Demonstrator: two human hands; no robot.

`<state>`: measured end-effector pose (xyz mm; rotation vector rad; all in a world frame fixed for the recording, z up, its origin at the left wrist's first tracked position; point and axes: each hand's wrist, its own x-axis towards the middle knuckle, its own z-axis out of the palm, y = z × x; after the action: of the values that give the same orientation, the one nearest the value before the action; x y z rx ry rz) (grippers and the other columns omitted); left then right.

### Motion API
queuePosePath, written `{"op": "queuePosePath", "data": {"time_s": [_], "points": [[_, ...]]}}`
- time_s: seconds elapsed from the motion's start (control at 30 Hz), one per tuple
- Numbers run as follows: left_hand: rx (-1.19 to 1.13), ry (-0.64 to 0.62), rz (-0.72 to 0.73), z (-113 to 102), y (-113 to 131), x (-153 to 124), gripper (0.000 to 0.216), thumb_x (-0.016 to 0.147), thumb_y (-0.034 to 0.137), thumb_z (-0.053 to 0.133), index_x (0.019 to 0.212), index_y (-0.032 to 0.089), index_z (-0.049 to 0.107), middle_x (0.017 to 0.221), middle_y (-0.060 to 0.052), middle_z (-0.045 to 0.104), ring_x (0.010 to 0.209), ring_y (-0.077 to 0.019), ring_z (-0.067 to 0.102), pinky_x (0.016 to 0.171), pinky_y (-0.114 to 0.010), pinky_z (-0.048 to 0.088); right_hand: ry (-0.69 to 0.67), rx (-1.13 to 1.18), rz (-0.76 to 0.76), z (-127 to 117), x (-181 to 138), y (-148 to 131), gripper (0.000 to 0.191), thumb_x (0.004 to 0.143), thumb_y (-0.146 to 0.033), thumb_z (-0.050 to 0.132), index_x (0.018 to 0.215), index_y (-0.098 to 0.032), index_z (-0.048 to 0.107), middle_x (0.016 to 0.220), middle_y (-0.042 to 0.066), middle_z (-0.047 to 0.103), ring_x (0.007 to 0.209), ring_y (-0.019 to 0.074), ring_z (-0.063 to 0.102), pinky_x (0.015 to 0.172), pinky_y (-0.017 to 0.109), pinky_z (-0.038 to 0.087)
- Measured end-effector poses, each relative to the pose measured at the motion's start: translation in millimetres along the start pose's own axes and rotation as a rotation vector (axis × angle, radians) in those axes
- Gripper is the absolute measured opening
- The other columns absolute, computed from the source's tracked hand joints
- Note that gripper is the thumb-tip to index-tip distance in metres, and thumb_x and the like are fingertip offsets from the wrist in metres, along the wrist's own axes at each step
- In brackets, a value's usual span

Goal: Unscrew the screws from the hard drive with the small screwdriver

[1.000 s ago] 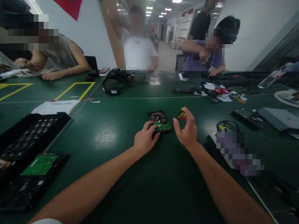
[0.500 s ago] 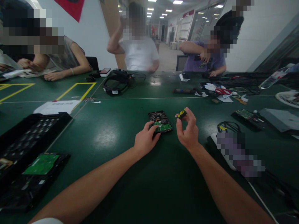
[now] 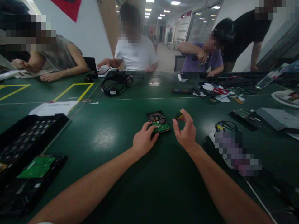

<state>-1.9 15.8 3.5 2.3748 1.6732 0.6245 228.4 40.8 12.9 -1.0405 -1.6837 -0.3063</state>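
A small hard drive with a green circuit board lies on the green table in front of me. My left hand rests on its near left corner, fingers curled over the edge. My right hand hovers just right of the drive, fingertips pinched on a small yellow-and-black screwdriver whose tip points down toward the drive's right side.
Black trays with a green board sit at the left. A headset lies farther back. Cables, another drive, a grey box, scissors and tools fill the right. Several people work at the far edge.
My right hand turned the screwdriver slightly between its fingertips. My left hand stayed on the drive. The person in white lowered an arm to the table.
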Motion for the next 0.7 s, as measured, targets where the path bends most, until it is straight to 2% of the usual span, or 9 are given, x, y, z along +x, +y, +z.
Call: {"op": "queuePosePath", "data": {"time_s": [0.1, 0.3, 0.47, 0.7], "points": [[0.002, -0.002, 0.0, 1.0, -0.4, 0.1, 0.041, 0.107, 0.045, 0.057, 0.145, 0.029, 0.061, 0.162, -0.008, 0.049, 0.119, -0.0278, 0.072, 0.084, -0.039, 0.066, 0.006, -0.021, -0.007, -0.5, 0.6, 0.5, 0.069, 0.103, -0.034, 0.068, 0.163, -0.032, 0.035, 0.141, 0.012, 0.069, 0.099, 0.0249, 0.077, 0.093, 0.048, 0.068], [0.006, -0.001, 0.005, 0.1, -1.1, -0.2, 0.042, 0.106, 0.044, 0.059, 0.145, 0.028, 0.061, 0.163, -0.009, 0.047, 0.12, -0.0288, 0.071, 0.085, -0.04, 0.066, -0.014, -0.014, -0.007, -2.0, 2.5, -2.1, 0.069, 0.105, -0.029, 0.062, 0.167, -0.032, 0.03, 0.147, 0.013, 0.066, 0.104, 0.0257, 0.077, 0.094, 0.048, 0.068], [0.009, -0.007, 0.005, -0.7, -0.6, -0.5, 0.042, 0.106, 0.043, 0.06, 0.145, 0.028, 0.06, 0.164, -0.009, 0.047, 0.119, -0.0281, 0.071, 0.086, -0.039, 0.066, 0.016, -0.028, -0.008, -1.4, 2.9, -2.5, 0.077, 0.102, -0.033, 0.07, 0.167, -0.033, 0.029, 0.143, 0.012, 0.068, 0.095, 0.0242, 0.076, 0.091, 0.047, 0.069], [0.018, 0.002, 0.009, 0.6, -0.1, -0.9, 0.042, 0.106, 0.042, 0.06, 0.145, 0.028, 0.06, 0.163, -0.009, 0.047, 0.118, -0.028, 0.072, 0.082, -0.04, 0.067, -0.049, 0.001, 0.055, -4.2, 3.3, -2.4, 0.073, 0.106, -0.031, 0.059, 0.17, -0.03, 0.024, 0.15, 0.015, 0.065, 0.104, 0.0257, 0.078, 0.094, 0.048, 0.068]]}}
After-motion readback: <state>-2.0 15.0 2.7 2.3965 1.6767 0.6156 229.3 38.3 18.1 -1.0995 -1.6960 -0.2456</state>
